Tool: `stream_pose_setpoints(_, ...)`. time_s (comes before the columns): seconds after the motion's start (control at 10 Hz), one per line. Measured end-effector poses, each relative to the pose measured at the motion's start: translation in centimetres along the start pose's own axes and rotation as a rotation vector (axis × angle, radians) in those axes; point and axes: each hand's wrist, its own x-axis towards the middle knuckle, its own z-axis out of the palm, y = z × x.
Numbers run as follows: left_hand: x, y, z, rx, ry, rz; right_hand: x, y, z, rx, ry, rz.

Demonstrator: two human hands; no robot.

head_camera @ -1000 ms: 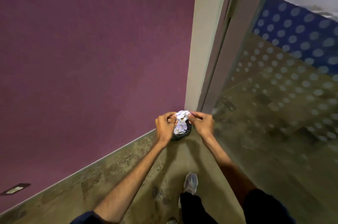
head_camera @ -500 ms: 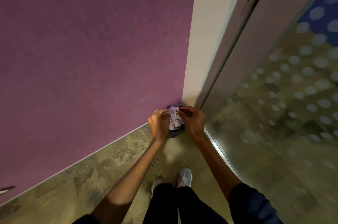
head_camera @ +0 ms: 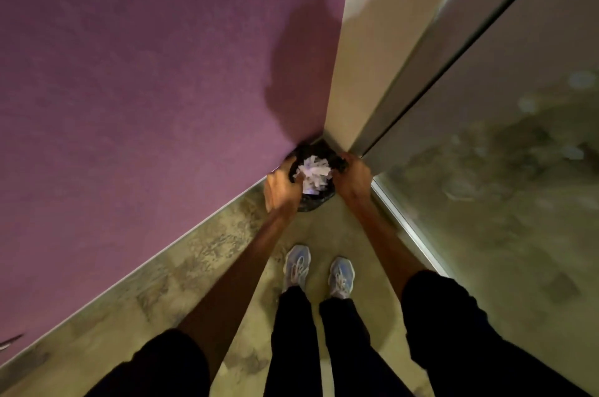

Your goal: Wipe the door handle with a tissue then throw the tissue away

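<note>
My fingers [head_camera: 293, 174] on the left hand [head_camera: 281, 190] are curled down over the near-left rim of the bin, and those of my right hand [head_camera: 351, 177] hook over its right rim, both sets clamped on the black liner rather than on any paper, as far as I can judge through the blur. Spreading away to the left of my left fingers is the big purple wall [head_camera: 146, 88]; beyond my right fingers rise the pale door frame [head_camera: 356, 56] and the glass panel [head_camera: 502, 169], and below my wrists the mottled floor [head_camera: 194, 267] runs back to my shoes [head_camera: 319, 273]. Between my two hands, tucked into the corner, sits the small bin [head_camera: 312, 202] with its black liner [head_camera: 316, 150]. Inside it, just between my fingertips, lies the tissue [head_camera: 312, 171], a white crumpled heap among other scraps; I cannot tell my own piece from the rest. It looks nearly weightless, soft, easily torn and springy enough to puff back up, so if it needs pressing down I would push on the top of the wad, or pinch a crumpled fold near its middle. The liner is thin and slippery, best gripped where it folds over the rim. The door handle is not in sight.
</note>
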Motion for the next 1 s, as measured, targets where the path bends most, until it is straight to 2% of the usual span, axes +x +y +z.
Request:
stream_pose_setpoints(0.1, -0.6, -0.3, -0.2, 0.133, -0.006, 0.039, -0.4, 0.1, 0.7, -0.011, 0.016, -0.02)
stream_pose_setpoints(0.2, -0.7, -0.5, -0.1, 0.199, 0.086, 0.238, -1.3, -0.5, 0.9, -0.062, 0.008, -0.074)
stream_pose_setpoints(0.3, -0.2, 0.6, -0.6, 0.179, 0.079, 0.293, -2.1, -1.8, 0.4, -0.099, 0.046, -0.112)
stream_pose_setpoints(0.5, -0.8, 4.4, -3.5, 0.166, -0.009, 0.356, -4.2, -4.5, -2.0, -0.075, 0.193, -0.195)
stream_pose_setpoints(0.6, -1.7, 5.9, -5.0, 0.247, 0.043, 0.474, -6.1, -5.1, -3.7, -0.054, 0.275, -0.212)
stream_pose_setpoints(0.7, -3.1, 8.0, -6.5, 0.256, 0.074, 0.557, -8.7, -5.8, -6.0, -0.029, 0.365, -0.177)
stream_pose_setpoints(1.0, -9.2, 15.1, -8.2, 0.287, 0.034, 0.822, -15.8, -4.9, -12.2, -0.006, 0.69, -0.091)
